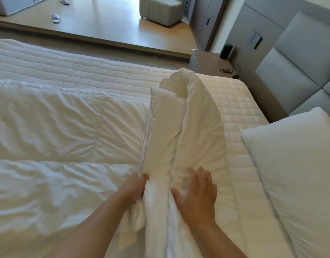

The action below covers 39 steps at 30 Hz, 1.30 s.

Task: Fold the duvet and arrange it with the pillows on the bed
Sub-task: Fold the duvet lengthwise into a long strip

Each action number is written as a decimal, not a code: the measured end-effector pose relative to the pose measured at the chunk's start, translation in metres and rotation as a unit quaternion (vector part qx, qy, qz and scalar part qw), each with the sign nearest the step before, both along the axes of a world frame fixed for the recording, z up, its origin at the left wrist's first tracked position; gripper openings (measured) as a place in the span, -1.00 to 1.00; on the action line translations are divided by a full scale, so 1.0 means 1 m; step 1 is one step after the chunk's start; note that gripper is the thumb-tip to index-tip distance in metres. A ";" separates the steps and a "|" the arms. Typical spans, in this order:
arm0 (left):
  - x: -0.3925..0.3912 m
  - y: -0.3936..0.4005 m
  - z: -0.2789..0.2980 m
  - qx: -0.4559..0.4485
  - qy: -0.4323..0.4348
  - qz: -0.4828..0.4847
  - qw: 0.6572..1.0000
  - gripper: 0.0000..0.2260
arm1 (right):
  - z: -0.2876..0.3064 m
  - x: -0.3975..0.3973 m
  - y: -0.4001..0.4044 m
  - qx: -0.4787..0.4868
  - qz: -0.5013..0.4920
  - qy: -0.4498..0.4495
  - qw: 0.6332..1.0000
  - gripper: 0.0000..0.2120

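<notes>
Two hands, left (pixel 135 187) gripping, on one duvet (pixel 171 138); one pillow (pixel 298 174).

white duvet (pixel 67 123), quilted white mattress (pixel 235 108), grey headboard (pixel 290 58)

free: bare quilted mattress (pixel 233 116) between duvet roll (pixel 181 127) and pillow (pixel 298 164) | blocked: right by pillow, left by spread duvet

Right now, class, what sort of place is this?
Probably a hotel bedroom: a bed with a white duvet and pillow, a padded headboard, and a bedside table.
</notes>
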<state>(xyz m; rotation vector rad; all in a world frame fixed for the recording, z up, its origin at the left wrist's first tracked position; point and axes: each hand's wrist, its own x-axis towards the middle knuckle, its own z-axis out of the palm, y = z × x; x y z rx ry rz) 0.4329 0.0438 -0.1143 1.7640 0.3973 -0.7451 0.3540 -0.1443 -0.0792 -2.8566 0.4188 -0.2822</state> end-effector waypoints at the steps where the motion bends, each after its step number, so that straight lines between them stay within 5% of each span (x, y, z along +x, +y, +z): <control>1: -0.002 -0.006 0.008 0.001 0.001 0.009 1.000 -0.54 | 0.000 0.006 -0.006 0.018 -0.039 0.074 0.996 -0.26; 2: -0.008 -0.012 0.018 -0.010 0.008 0.026 1.000 -0.65 | -0.002 0.012 -0.012 0.052 -0.068 0.127 0.988 -0.24; 4: -0.014 -0.022 0.025 -0.063 0.037 0.051 0.996 -0.79 | -0.002 0.025 -0.025 0.140 -0.091 0.139 0.976 -0.52; 6: -0.023 -0.025 0.028 -0.111 0.072 0.040 0.990 -0.75 | 0.025 0.034 -0.033 0.239 -0.092 0.076 0.964 -0.82; 9: -0.027 -0.015 0.028 -0.120 0.043 0.013 0.992 -0.79 | 0.089 0.046 -0.035 0.305 -0.058 -0.059 0.949 -0.81; 13: -0.003 0.018 0.027 0.053 -0.077 -0.052 0.994 -0.93 | 0.127 0.061 0.020 0.187 0.113 -0.172 0.961 -0.69; 18: 0.044 0.059 0.021 -0.122 -0.033 0.140 0.982 -0.73 | 0.012 0.051 0.092 -0.017 0.262 0.117 0.958 -0.73; 21: 0.069 0.059 0.025 -0.129 -0.103 0.107 0.980 -0.38 | -0.015 0.042 0.087 0.008 0.235 0.086 0.968 -0.83; 24: 0.098 0.044 0.040 -0.064 -0.143 0.058 0.986 -0.26 | -0.002 0.040 0.082 0.092 0.250 0.017 0.964 -0.89; 28: 0.120 -0.002 0.090 -0.109 -0.322 0.034 0.940 -0.64 | 0.030 0.032 0.072 0.168 0.242 -0.079 0.952 -0.81; 30: 0.130 -0.019 0.110 -0.097 -0.389 -0.060 0.914 -0.54 | 0.027 0.030 0.061 0.187 0.227 -0.090 0.952 -0.90; 33: 0.151 -0.012 0.080 -0.004 -0.295 -0.048 0.954 -0.48 | 0.007 0.027 0.051 0.150 0.208 -0.067 0.964 -0.93; 36: 0.147 0.001 0.047 -0.033 -0.144 0.035 0.988 -0.54 | -0.010 0.025 0.047 0.157 0.188 -0.018 0.969 -0.88; 39: 0.150 -0.017 0.062 -0.059 -0.253 0.012 0.965 -0.48 | -0.004 0.025 0.047 0.162 0.193 -0.034 0.967 -0.91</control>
